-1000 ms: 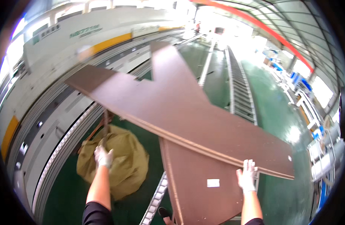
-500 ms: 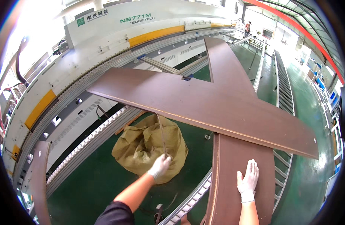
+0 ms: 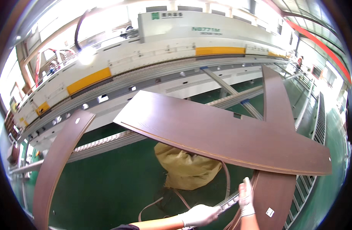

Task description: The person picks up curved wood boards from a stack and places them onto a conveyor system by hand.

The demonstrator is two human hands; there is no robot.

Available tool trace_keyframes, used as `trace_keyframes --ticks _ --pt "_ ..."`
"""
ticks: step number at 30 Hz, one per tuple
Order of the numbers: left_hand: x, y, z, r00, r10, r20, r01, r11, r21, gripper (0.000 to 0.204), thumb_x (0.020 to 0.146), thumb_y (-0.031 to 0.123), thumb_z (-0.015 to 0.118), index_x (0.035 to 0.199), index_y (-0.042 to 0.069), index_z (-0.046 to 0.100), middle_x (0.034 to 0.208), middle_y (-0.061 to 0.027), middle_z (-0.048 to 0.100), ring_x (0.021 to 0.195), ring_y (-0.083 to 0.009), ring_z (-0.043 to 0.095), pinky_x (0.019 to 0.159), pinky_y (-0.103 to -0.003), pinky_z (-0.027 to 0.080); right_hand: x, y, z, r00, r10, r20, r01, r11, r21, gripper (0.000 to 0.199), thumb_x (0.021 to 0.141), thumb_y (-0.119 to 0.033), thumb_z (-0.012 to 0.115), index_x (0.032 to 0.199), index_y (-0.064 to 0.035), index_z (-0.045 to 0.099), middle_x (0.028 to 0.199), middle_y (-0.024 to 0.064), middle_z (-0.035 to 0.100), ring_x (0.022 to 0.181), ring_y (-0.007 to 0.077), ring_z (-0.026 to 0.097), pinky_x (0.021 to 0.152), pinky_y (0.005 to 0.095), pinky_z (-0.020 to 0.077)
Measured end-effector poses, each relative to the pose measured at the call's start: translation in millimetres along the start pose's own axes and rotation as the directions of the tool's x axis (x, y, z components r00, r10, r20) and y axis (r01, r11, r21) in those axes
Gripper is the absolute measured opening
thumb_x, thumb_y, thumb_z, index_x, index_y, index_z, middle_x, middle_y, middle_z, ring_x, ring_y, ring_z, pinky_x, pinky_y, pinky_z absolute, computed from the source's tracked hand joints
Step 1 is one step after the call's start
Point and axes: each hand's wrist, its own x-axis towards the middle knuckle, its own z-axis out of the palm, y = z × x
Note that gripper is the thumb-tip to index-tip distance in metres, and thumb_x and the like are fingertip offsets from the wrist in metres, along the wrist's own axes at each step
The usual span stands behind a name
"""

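My left hand [image 3: 200, 215], in a white glove, is closed beside the roller rail [image 3: 230, 201]; what its fingers hold is hidden. Thin brown strips [image 3: 180, 197] curl near it, and one runs up to the underside of the large panel. My right hand [image 3: 246, 196], also gloved, rests at the left edge of a brown panel [image 3: 273, 195] with its fingers stretched out. Across that panel's far end lies a large brown panel [image 3: 206, 130], with a small notch in its far edge. Below its near edge sits a yellowish sack [image 3: 187, 168], partly covered.
A long white machine with yellow sections [image 3: 220, 51] runs along the back. Another brown panel [image 3: 57, 165] leans in from the left, and one more [image 3: 277, 96] stretches away behind the large panel. Conveyor rollers [image 3: 320, 119] stand at the right, over a green floor [image 3: 107, 180].
The view has swung left. My left hand, which held a strip over the sack, is now down beside my right hand. My right hand has shifted from the panel's face to its left edge.
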Motion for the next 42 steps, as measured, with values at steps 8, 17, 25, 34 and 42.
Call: trace_keyframes --ticks 8,17,25,34,42 --pt "-136 -102 -210 0.564 0.213 -0.798 0.522 0.657 0.544 0.023 0.073 0.020 0.067 0.090 0.004 0.063 0.102 -0.0183 0.064 0.098 -0.0377 0.059 0.085 -0.049 0.048 -94 -84 87 0.635 0.571 0.520 -0.641 0.015 0.767 0.040 0.094 -0.011 0.062 0.132 -0.0068 0.047 0.074 0.0035 0.054 0.054 0.0161 0.051 0.052 0.0304 0.0476" --pt "-342 -233 -195 0.309 -0.809 -0.499 0.278 0.579 -0.766 0.047 0.098 0.037 0.059 0.119 -0.005 0.066 0.109 -0.0105 0.070 0.095 -0.0189 0.064 0.087 -0.034 0.049 -171 -77 26 0.527 0.784 0.328 -0.474 -0.050 0.879 0.041 0.097 -0.014 0.061 0.136 -0.0160 0.051 0.074 0.0008 0.054 0.054 0.0134 0.047 0.048 0.0299 0.0416" --pt "-426 -154 -100 0.409 -0.843 -0.348 0.346 0.497 -0.796 0.048 0.106 0.043 0.049 0.116 -0.001 0.067 0.107 -0.0003 0.062 0.096 -0.0135 0.052 0.091 -0.033 0.045 -227 -137 69 0.612 0.722 0.323 -0.375 -0.094 0.922 0.033 0.092 -0.007 0.069 0.122 -0.0084 0.057 0.074 0.0024 0.058 0.057 0.0140 0.054 0.051 0.0280 0.0467" --pt "-471 -48 -20 0.293 -0.954 -0.067 0.784 0.280 -0.554 0.038 0.101 0.044 0.059 0.099 0.007 0.066 0.076 -0.0024 0.060 0.060 -0.0142 0.056 0.051 -0.029 0.047 -302 -146 62 0.533 0.773 0.344 -0.323 -0.189 0.927 0.018 0.095 -0.012 0.067 0.111 -0.0159 0.059 0.069 -0.0015 0.056 0.051 0.0111 0.049 0.047 0.0265 0.0429" --pt "-492 -2 50 0.339 -0.939 0.047 0.741 0.236 -0.629 0.030 0.102 0.036 0.058 0.095 0.007 0.065 0.077 -0.0004 0.063 0.064 -0.0121 0.059 0.054 -0.025 0.047 -364 -166 73 0.597 0.785 0.166 -0.447 0.154 0.881 0.026 0.096 -0.034 0.070 0.112 -0.0142 0.066 0.083 -0.0002 0.064 0.064 0.0093 0.056 0.052 0.0269 0.0458"
